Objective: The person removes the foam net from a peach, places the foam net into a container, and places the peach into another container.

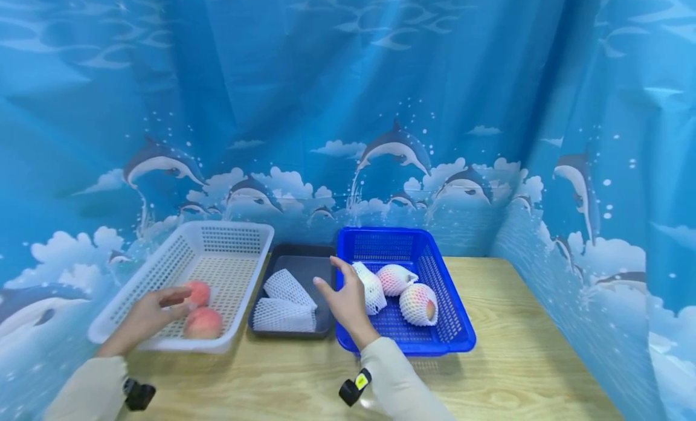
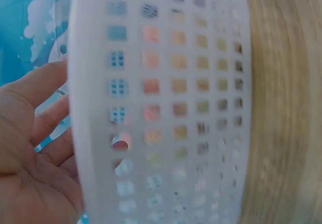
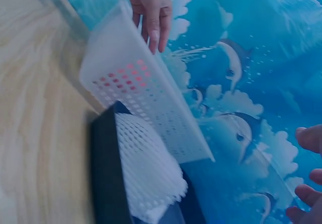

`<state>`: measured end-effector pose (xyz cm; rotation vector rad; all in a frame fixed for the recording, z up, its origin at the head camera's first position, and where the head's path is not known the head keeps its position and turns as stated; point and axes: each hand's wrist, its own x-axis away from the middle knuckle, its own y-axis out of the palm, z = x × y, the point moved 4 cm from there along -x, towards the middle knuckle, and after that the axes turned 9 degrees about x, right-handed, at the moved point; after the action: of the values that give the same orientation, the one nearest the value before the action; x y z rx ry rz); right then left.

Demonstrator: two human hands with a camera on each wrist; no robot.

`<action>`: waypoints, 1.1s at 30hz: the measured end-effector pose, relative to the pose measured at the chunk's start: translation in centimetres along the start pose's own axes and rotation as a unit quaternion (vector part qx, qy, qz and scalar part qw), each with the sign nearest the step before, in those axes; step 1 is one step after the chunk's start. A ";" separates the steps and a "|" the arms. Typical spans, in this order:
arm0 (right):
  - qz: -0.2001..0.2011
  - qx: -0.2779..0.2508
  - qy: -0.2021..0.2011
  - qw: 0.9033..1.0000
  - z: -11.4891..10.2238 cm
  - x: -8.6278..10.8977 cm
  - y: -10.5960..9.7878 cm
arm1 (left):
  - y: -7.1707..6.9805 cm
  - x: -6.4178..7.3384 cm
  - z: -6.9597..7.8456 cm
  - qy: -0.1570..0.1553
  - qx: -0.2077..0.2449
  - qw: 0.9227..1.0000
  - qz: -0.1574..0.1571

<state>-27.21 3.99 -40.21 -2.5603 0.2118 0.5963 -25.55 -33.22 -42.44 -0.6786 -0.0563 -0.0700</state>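
In the head view my left hand (image 1: 149, 315) reaches into the white basket (image 1: 263, 231), its fingers beside two pink peaches, one farther back (image 1: 199, 293) and one nearer (image 1: 203, 323). In the left wrist view the basket wall (image 2: 95, 148) partly hides the fingers, so contact with the fruit cannot be told. My right hand (image 1: 348, 300) hovers between a dark grey tray (image 1: 312, 258) and a blue basket (image 1: 462, 339), thumb and fingers spread, holding nothing. White foam net sleeves (image 1: 285, 312) lie in the tray.
Inside the blue basket are three fruits in foam nets: one at left (image 1: 371, 291), one in the middle (image 1: 396, 279), one at right (image 1: 418, 304). All the containers stand on a wooden table (image 1: 522, 348) against a blue dolphin-print curtain (image 1: 326, 107).
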 end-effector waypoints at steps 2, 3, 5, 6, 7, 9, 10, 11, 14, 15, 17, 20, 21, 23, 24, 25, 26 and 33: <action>0.004 -0.008 0.004 1.000 0.1 -0.3 -0.7 | 0.1 0.1 0.4 -0.002 0.014 1.000 -0.001; 0.008 -0.007 0.005 1.000 0.2 -0.5 -1.0 | 0.3 0.1 0.7 -0.003 0.021 1.000 -0.002; 0.012 -0.012 0.012 1.000 0.4 -0.8 -1.8 | 0.5 0.1 1.2 -0.001 0.031 1.000 0.001; 0.014 -0.015 0.016 1.000 0.5 -0.9 -2.2 | 0.7 0.2 1.5 -0.001 0.033 0.999 0.003; 0.014 -0.019 0.021 0.999 0.6 -1.1 -2.5 | 0.8 0.2 1.8 0.002 0.030 1.000 0.006; 0.013 -0.024 0.032 0.999 1.1 -1.5 -3.2 | 1.0 0.4 2.4 0.009 0.033 0.999 0.008; 0.011 -0.030 0.036 0.999 1.3 -1.7 -3.6 | 1.2 0.4 2.7 0.010 0.035 0.999 0.007; 0.009 -0.035 0.043 0.998 1.5 -1.8 -3.9 | 1.3 0.5 3.1 0.009 0.037 0.999 0.005; 0.005 -0.038 0.057 0.998 2.3 -2.4 -4.7 | 1.8 0.6 3.9 0.027 0.046 0.999 0.005; 0.003 -0.037 0.062 0.997 2.5 -2.6 -5.0 | 2.0 0.6 4.1 0.032 0.049 0.998 0.006; -0.002 -0.026 0.069 0.997 3.1 -3.0 -5.4 | 2.5 0.7 4.7 0.052 0.056 0.997 0.010; -0.024 -0.005 0.079 0.997 4.0 -3.7 -6.1 | 3.2 0.7 5.4 0.085 0.065 0.994 0.019; -0.034 -0.002 0.080 0.996 4.3 -4.0 -6.3 | 3.4 0.7 5.7 0.096 0.069 0.993 0.020; -0.055 -0.002 0.082 0.995 4.9 -4.6 -6.7 | 3.8 0.6 6.2 0.127 0.082 0.988 0.022; -0.066 0.000 0.084 0.994 5.2 -4.9 -6.9 | 4.1 0.6 6.4 0.137 0.085 0.987 0.022; -0.077 -0.001 0.083 0.994 5.5 -5.1 -7.0 | 4.3 0.6 6.7 0.149 0.094 0.984 0.021; -0.087 0.000 0.082 0.993 5.8 -5.4 -7.1 | 4.5 0.6 6.9 0.157 0.101 0.982 0.020; -0.148 0.015 0.106 0.983 7.9 -6.3 -7.1 | 6.1 0.9 8.0 0.152 0.126 0.980 -0.001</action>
<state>-33.97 14.31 -40.49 -2.5561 -0.0887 0.2061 -24.40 -23.47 -40.01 -0.4081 0.2250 -0.1644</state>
